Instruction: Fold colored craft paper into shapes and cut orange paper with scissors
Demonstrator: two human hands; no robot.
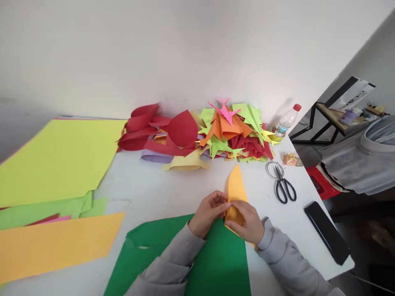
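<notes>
Both of my hands hold a piece of folded orange-yellow paper (237, 185) above the white table. My left hand (207, 213) pinches its left edge between thumb and fingers. On the right side, my right hand (247, 220) grips the lower part, thumb and fingers bent round it. The top of the folded paper rises to a point beyond my fingers. Beneath my hands lies a large dark green sheet (222, 263). Some of the paper's lower part is hidden behind my right hand.
Paper shapes and folded pieces (228, 127) are heaped by the wall. Yellow sheets (61, 160) and an orange strip (58, 242) lie left. Scissors (285, 187), a small wrapped snack (291, 159), a bottle (285, 123) and a black case-like object (327, 232) are right.
</notes>
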